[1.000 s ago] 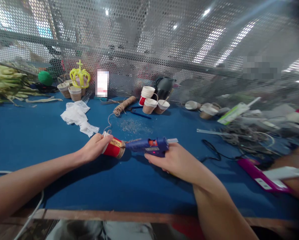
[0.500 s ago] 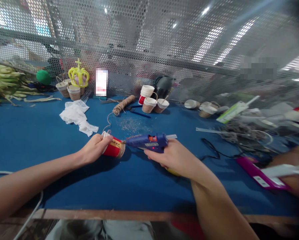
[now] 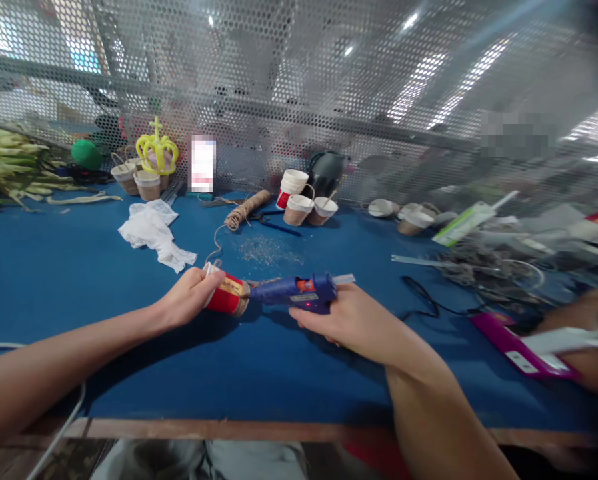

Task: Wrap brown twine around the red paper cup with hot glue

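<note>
My left hand (image 3: 191, 293) is closed round a red paper cup (image 3: 223, 297), tipped on its side with its base toward the right. Brown twine is wound about the base end of the cup. In my right hand (image 3: 346, 313) is a blue hot glue gun (image 3: 293, 293), with a red light lit and a clear glue stick (image 3: 345, 279) poking out of its back. The gun's nozzle meets or nearly meets the twine at the cup's base. A strand of twine leads from the cup back to a twine roll (image 3: 249, 210).
White crumpled cloth (image 3: 153, 230) lies left of the twine. Twine-wrapped cups (image 3: 299, 209) stand near the mesh screen (image 3: 259, 87). A yellow crown-shaped piece (image 3: 157, 150) sits at the back left. At right are a purple power strip (image 3: 513, 347) and another person's arm (image 3: 589, 360).
The glue gun has dropped slightly and levelled out, its nozzle shifting down along the twine at the cup's base. My left hand and the cup have barely moved.
</note>
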